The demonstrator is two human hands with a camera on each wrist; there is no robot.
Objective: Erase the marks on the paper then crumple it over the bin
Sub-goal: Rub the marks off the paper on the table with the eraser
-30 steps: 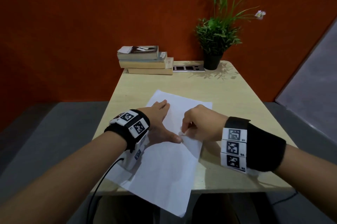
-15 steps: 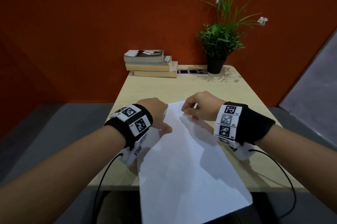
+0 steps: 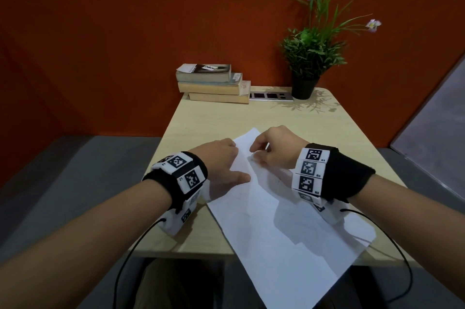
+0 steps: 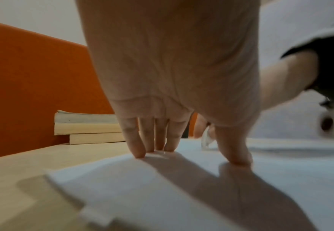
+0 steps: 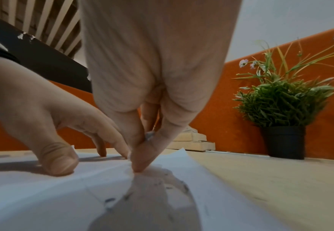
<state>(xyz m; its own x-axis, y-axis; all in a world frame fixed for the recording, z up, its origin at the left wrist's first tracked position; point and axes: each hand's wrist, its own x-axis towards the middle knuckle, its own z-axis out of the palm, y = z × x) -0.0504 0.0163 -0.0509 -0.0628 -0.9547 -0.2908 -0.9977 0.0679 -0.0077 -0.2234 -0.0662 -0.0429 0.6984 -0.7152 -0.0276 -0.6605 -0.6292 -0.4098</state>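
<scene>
A white sheet of paper (image 3: 276, 228) lies slanted on the pale wooden table (image 3: 216, 117), its near corner hanging over the front edge. My left hand (image 3: 226, 165) presses the sheet's left side with straight fingertips (image 4: 138, 150) and thumb. My right hand (image 3: 264, 151) is near the far corner and pinches a small white eraser (image 5: 149, 135) against the paper (image 5: 43, 195). The left wrist view shows the eraser (image 4: 206, 139) just beyond my thumb. Dark pencil marks (image 5: 126, 197) show on the sheet just short of the eraser. No bin is in view.
A stack of three books (image 3: 214, 84) sits at the table's back edge, with a socket strip (image 3: 270, 96) and a potted plant (image 3: 309, 62) to its right. An orange wall (image 3: 125, 32) backs the table. Black cables (image 3: 402, 245) run from both wrists.
The paper has swung round, its near end going from left to right. Both hands have moved farther up the table, and my right hand now works near the sheet's far corner.
</scene>
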